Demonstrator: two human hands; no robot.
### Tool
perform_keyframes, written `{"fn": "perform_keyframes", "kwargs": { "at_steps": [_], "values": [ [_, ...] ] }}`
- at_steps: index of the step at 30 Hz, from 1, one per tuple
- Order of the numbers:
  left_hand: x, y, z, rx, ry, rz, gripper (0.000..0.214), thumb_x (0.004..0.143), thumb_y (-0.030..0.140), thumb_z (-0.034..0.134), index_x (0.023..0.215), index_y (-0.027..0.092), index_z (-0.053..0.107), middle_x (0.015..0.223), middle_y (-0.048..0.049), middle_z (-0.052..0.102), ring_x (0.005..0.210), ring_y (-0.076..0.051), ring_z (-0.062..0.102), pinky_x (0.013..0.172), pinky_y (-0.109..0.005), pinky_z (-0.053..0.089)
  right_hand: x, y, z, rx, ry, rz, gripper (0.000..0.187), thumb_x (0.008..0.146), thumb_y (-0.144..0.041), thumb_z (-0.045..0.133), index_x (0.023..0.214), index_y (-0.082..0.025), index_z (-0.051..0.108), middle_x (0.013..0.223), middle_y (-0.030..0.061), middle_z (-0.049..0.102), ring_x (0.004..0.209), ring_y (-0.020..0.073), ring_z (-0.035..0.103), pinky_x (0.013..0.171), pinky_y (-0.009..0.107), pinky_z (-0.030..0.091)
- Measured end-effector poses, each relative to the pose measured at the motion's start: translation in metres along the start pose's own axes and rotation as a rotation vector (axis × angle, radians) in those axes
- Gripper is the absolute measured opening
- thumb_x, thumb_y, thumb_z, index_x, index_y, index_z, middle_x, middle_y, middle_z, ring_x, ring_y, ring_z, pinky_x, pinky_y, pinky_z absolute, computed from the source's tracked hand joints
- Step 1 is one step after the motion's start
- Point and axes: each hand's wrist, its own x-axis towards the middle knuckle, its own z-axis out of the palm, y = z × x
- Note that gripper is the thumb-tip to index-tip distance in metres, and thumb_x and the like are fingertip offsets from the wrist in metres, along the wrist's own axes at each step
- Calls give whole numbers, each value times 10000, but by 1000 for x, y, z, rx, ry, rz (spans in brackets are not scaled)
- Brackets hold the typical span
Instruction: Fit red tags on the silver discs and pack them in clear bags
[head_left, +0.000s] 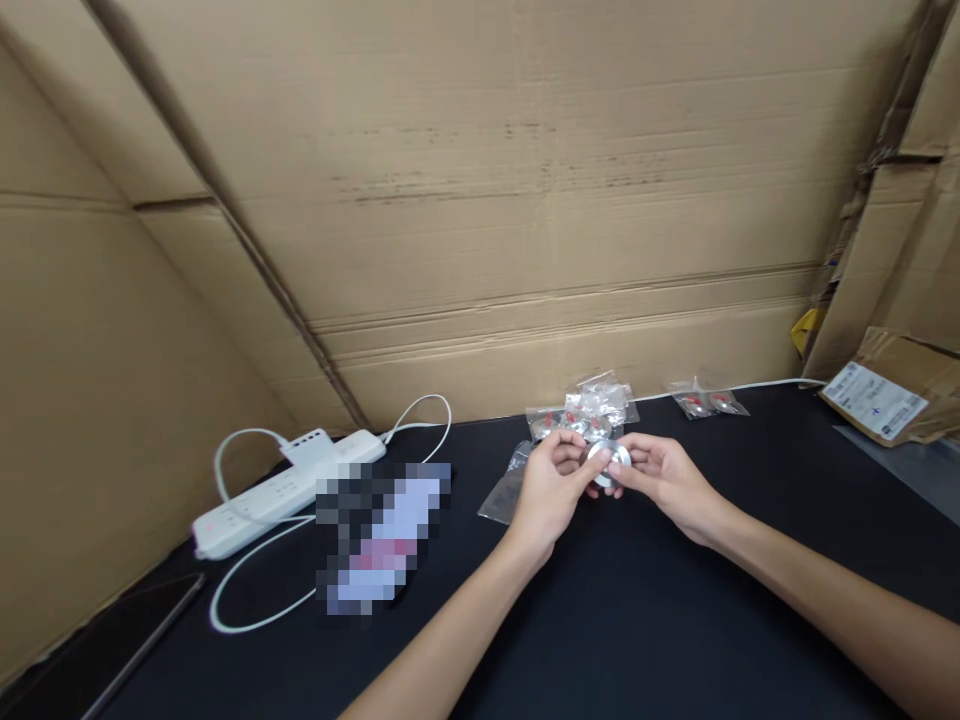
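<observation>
A small round silver disc (pixel 618 453), shiny like metal, is held above the black table between both hands. My left hand (pixel 551 485) grips its left side, with the thumb on its face. My right hand (pixel 671 480) holds the right side, its thumb also pressed on the face. The fingers cover part of the disc, so its exact kind cannot be made out. Just behind the hands lie several clear plastic packets (pixel 600 402) containing shiny round pieces with red marks. Partly hidden by my left hand is a flat clear bag (pixel 501 495).
Two similar packets (pixel 709 401) lie farther right. A white power strip (pixel 255 505) with a looping white cable (pixel 217 610) is at left, beside a pixelated patch. A torn cardboard package (pixel 885 390) with a label sits at right. Cardboard walls (pixel 525 200) enclose the black table (pixel 675 640).
</observation>
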Motion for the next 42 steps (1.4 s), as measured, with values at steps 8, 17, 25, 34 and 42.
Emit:
{"fn": "perform_keyframes", "kwargs": {
  "at_steps": [8, 17, 25, 34, 42],
  "values": [
    [3, 9, -8, -52, -70, -66, 275, 710, 265, 786, 911, 107, 685, 770, -55, 679, 607, -114, 614, 637, -256, 520, 6, -4, -12, 22, 124, 7, 326, 735, -372, 777, 903, -131, 636, 721, 61, 695, 637, 164, 661, 626, 299, 529],
    [3, 13, -6, -14, 27, 17, 231, 694, 264, 792, 855, 122, 706, 839, -61, 696, 622, -132, 638, 619, -276, 534, 8, -6, -19, 25, 202, 23, 285, 803, -418, 689, 864, -148, 626, 774, 71, 690, 676, 181, 675, 643, 307, 520],
    [-3, 6, 2, 37, 15, 3, 209, 715, 283, 779, 830, 139, 678, 717, -21, 668, 576, -123, 618, 561, -247, 516, 1, -3, 1, -115, 19, -80, 318, 744, -398, 767, 918, -162, 645, 825, 50, 678, 714, 168, 643, 634, 291, 525],
    [-4, 6, 3, 0, -95, -53, 193, 773, 305, 732, 817, 124, 680, 739, -56, 682, 665, -139, 621, 660, -258, 507, 6, 2, -7, -90, 32, -68, 354, 822, -485, 667, 920, -149, 612, 674, 22, 643, 536, 143, 621, 524, 287, 525],
    [-5, 10, 4, -43, -44, -56, 232, 750, 332, 749, 729, 133, 632, 712, -40, 660, 612, -126, 595, 638, -264, 504, 3, 1, -4, -157, 80, -71, 306, 829, -460, 660, 895, -161, 647, 723, 17, 619, 573, 121, 573, 511, 257, 492]
  ]
}}
